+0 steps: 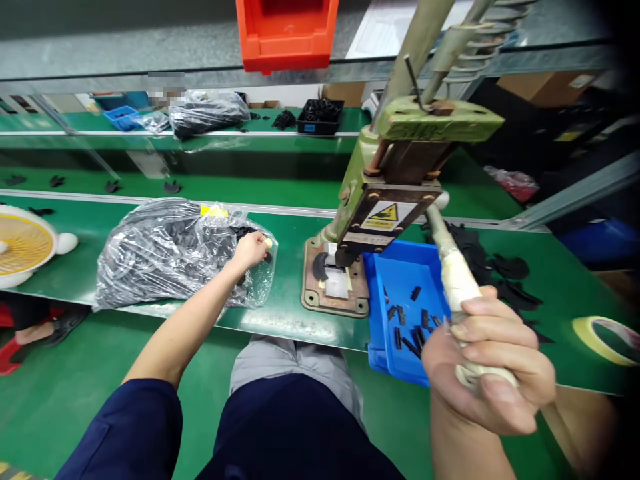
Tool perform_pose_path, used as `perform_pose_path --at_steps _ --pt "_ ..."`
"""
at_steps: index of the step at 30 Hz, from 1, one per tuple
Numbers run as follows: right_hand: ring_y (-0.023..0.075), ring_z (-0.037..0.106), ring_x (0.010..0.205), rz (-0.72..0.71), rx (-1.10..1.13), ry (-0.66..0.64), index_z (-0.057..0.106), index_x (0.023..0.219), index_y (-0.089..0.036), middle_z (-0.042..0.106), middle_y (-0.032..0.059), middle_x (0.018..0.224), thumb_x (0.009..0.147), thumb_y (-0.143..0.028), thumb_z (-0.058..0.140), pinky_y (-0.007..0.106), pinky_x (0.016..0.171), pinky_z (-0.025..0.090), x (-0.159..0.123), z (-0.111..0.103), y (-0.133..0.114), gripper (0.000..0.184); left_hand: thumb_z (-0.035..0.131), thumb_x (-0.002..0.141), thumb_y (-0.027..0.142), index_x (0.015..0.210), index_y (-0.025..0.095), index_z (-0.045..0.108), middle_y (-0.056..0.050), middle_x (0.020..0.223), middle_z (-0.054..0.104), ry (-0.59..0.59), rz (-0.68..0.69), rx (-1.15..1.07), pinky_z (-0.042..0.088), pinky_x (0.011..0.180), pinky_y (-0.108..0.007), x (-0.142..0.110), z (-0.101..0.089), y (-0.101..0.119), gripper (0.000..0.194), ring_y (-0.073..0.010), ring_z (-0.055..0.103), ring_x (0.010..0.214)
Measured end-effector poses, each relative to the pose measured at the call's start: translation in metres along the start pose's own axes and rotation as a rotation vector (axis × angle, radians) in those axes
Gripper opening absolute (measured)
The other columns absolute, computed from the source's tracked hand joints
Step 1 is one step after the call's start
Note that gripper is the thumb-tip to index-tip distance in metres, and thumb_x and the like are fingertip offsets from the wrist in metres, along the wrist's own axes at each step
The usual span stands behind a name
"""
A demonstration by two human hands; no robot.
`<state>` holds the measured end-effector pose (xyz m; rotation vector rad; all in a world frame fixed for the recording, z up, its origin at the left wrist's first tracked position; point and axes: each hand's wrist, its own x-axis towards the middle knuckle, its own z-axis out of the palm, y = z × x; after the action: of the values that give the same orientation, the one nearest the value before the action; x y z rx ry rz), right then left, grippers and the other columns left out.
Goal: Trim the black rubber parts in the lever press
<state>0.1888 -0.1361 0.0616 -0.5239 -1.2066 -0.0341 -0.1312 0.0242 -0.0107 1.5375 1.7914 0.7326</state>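
My right hand (500, 357) is wrapped round the pale, tape-covered lever handle (457, 283) of a green hand press (353, 180). At the mouth of a clear plastic bag (150, 267) full of black parts is my left hand (251, 250), its fingers pinched together. A bit of yellow shows at its fingertips; whatever they hold is hidden. On the press's base plate (313, 301), under the ram, a curved black part (320, 267) lies beside a light metal block (337, 285).
Right of the press, a blue bin (377, 333) holds several small black pieces. Beyond it lie dark curved parts (510, 267) and a yellow tape roll (595, 340). A fan (25, 243) stands at left. An orange bin (287, 57) hangs overhead from a shelf.
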Motion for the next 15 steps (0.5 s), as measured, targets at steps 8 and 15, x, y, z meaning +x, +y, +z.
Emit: perform_pose_path --at_steps 8,15 --pt "0.0239 0.056 0.064 -0.003 0.004 0.075 0.054 0.056 -0.027 0.052 0.0004 0.057 0.066 -0.033 0.048 0.053 0.09 0.048 -0.004 0.002 0.006 0.013 0.053 0.082 0.007 0.116 0.016 0.071 -0.013 0.127 0.064 -0.113 0.547 0.692 0.047 0.101 -0.036 -0.014 -0.02 -0.036 0.039 -0.0263 0.059 0.114" --pt "0.0229 0.057 0.069 -0.004 0.054 0.043 0.06 0.063 -0.025 0.056 0.0016 0.063 0.07 -0.032 0.049 0.053 0.094 0.047 -0.005 -0.001 0.004 0.015 0.044 0.092 0.013 0.096 0.013 0.073 -0.016 0.109 0.065 -0.169 0.61 0.872 0.049 0.09 -0.038 -0.009 -0.02 -0.026 0.029 -0.0259 0.059 0.098"
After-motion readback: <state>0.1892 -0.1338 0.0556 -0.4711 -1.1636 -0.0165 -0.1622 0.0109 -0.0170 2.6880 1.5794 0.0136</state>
